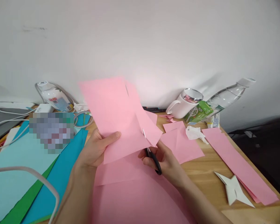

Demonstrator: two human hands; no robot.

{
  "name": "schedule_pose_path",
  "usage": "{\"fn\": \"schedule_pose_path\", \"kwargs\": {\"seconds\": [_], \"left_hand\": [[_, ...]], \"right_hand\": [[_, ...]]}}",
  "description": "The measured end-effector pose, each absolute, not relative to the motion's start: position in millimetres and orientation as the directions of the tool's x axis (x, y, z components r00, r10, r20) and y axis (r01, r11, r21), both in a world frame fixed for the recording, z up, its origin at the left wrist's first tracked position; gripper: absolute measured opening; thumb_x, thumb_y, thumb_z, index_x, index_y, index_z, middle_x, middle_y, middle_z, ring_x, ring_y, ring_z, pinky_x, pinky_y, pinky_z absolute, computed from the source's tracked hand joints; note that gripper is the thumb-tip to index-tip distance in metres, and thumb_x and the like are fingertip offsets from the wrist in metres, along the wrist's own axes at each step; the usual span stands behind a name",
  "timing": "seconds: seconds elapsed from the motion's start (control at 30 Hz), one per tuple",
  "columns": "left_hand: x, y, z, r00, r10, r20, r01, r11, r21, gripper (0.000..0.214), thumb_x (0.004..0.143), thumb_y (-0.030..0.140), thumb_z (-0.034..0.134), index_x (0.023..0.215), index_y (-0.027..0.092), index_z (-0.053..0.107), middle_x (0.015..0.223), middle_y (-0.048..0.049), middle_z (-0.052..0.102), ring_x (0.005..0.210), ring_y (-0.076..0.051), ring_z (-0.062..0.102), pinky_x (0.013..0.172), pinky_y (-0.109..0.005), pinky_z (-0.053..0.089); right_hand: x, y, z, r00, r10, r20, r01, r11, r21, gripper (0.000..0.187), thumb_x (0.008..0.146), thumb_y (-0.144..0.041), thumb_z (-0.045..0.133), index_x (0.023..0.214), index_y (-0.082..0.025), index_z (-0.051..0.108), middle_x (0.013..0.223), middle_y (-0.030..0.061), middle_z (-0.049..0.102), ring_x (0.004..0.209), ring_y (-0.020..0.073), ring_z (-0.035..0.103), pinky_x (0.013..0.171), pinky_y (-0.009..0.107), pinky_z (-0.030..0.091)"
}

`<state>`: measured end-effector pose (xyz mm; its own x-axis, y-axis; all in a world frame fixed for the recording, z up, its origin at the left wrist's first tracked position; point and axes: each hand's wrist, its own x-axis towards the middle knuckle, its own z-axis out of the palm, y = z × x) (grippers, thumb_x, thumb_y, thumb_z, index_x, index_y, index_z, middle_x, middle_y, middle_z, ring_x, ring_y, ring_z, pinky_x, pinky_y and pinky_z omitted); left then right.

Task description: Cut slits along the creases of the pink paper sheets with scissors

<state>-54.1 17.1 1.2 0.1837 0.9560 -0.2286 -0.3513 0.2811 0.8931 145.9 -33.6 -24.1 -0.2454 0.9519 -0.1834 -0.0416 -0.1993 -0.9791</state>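
A sheet of pink paper (116, 115) is held up in my left hand (95, 147), thumb on its front face near the lower left edge. My right hand (162, 158) grips black-handled scissors (156, 163) by the loops. Their blades lie at the sheet's lower right, where a strip (148, 129) on the right side hangs partly parted from the sheet. Part of the blades is hidden behind the paper. Beneath both hands, larger pink sheets (130, 199) cover the table's front middle.
Right of my hands are pink pieces (188, 144), a crumpled tissue (196, 133), long pink strips (242, 168) and a folded white paper star (234, 189). Behind stand a mug (183, 107), green carton (198, 112) and tilted bottle (228, 96). Blue sheets (67, 168) and a white cable (44, 180) lie left.
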Motion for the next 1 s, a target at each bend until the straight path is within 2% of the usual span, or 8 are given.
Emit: {"fn": "schedule_pose_path", "kwargs": {"seconds": [0.13, 0.27, 0.37, 0.43, 0.53, 0.63, 0.77, 1.0], "left_hand": [[-55.4, 17.3, 3.9, 0.110, 0.966, -0.234, -0.382, 0.259, 0.887, 0.044, 0.061, 0.021, 0.077, 0.103, 0.016, 0.065, 0.097, -0.0097, 0.073, 0.095, -0.031, 0.066, 0.078, -0.041, 0.056], [-56.5, 15.0, 9.3, 0.016, 0.985, -0.173, -0.422, 0.163, 0.892, 0.048, 0.060, 0.017, 0.076, 0.107, 0.019, 0.065, 0.098, -0.0062, 0.073, 0.094, -0.029, 0.066, 0.078, -0.037, 0.057], [-57.4, 9.8, 13.0, -0.011, 0.984, -0.175, -0.422, 0.154, 0.893, 0.045, 0.060, 0.016, 0.075, 0.104, 0.020, 0.066, 0.094, -0.0046, 0.074, 0.090, -0.028, 0.067, 0.077, -0.037, 0.057], [-57.4, 5.2, 13.6, 0.015, 0.984, -0.179, -0.415, 0.169, 0.894, 0.041, 0.058, 0.015, 0.076, 0.098, 0.021, 0.068, 0.090, -0.0035, 0.074, 0.087, -0.027, 0.068, 0.075, -0.037, 0.057], [-55.4, -1.8, 11.9, 0.167, 0.971, -0.170, -0.387, 0.223, 0.895, 0.030, 0.056, 0.017, 0.077, 0.085, 0.021, 0.071, 0.080, -0.0032, 0.074, 0.080, -0.029, 0.070, 0.069, -0.038, 0.058], [-51.6, -6.9, 10.0, 0.296, 0.944, -0.148, -0.352, 0.252, 0.902, 0.020, 0.058, 0.021, 0.076, 0.077, 0.021, 0.073, 0.073, -0.0035, 0.073, 0.077, -0.030, 0.070, 0.068, -0.042, 0.058], [-50.6, -7.0, 9.2, 0.316, 0.941, -0.120, -0.342, 0.231, 0.911, 0.023, 0.059, 0.023, 0.077, 0.081, 0.023, 0.073, 0.077, -0.0032, 0.074, 0.081, -0.030, 0.069, 0.072, -0.041, 0.057], [-61.7, 12.5, 1.6, 0.320, 0.931, -0.176, -0.171, 0.239, 0.956, 0.025, 0.070, 0.027, 0.071, 0.094, 0.019, 0.070, 0.103, -0.0069, 0.071, 0.092, -0.026, 0.066, 0.076, -0.034, 0.055]], "right_hand": [[155.9, -28.7, -23.7, -0.397, 0.896, -0.200, -0.006, -0.221, -0.975, 0.024, 0.068, -0.024, 0.073, 0.079, -0.017, 0.054, 0.073, 0.0007, 0.060, 0.063, 0.0106, 0.055, 0.059, 0.023, 0.044], [185.2, -25.7, -21.3, -0.612, 0.766, -0.198, 0.016, -0.237, -0.971, 0.032, 0.064, -0.024, 0.078, 0.089, -0.018, 0.059, 0.073, 0.0008, 0.063, 0.065, 0.0113, 0.057, 0.060, 0.023, 0.046], [207.5, -24.2, -22.0, -0.666, 0.746, 0.015, -0.129, -0.095, -0.987, 0.031, 0.060, -0.035, 0.080, 0.076, -0.019, 0.060, 0.058, -0.0011, 0.061, 0.055, 0.0123, 0.057, 0.061, 0.028, 0.049], [213.5, -21.4, -24.0, -0.391, 0.898, 0.199, -0.369, 0.046, -0.928, 0.029, 0.064, -0.040, 0.077, 0.077, -0.025, 0.056, 0.053, -0.0057, 0.057, 0.052, 0.0114, 0.055, 0.063, 0.029, 0.050], [205.7, -16.3, -28.3, 0.025, 0.990, 0.137, -0.296, 0.138, -0.945, 0.026, 0.073, -0.033, 0.072, 0.088, -0.026, 0.053, 0.074, -0.0015, 0.065, 0.068, 0.0145, 0.062, 0.073, 0.032, 0.050], [187.4, -15.3, -33.8, -0.064, 0.997, 0.048, -0.287, 0.027, -0.958, 0.033, 0.073, -0.044, 0.070, 0.093, -0.025, 0.051, 0.081, 0.0016, 0.064, 0.071, 0.0164, 0.061, 0.070, 0.031, 0.049], [172.9, -18.1, -40.0, -0.143, 0.987, -0.074, -0.277, -0.112, -0.954, 0.049, 0.057, -0.049, 0.079, 0.086, -0.022, 0.051, 0.058, -0.0057, 0.048, 0.053, 0.0119, 0.049, 0.052, 0.023, 0.042], [194.5, -12.6, -32.2, 0.429, 0.900, 0.075, -0.061, 0.112, -0.992, 0.038, 0.056, -0.023, 0.081, 0.080, -0.021, 0.053, 0.056, -0.0098, 0.041, 0.044, 0.0042, 0.033, 0.040, 0.015, 0.025]]}}
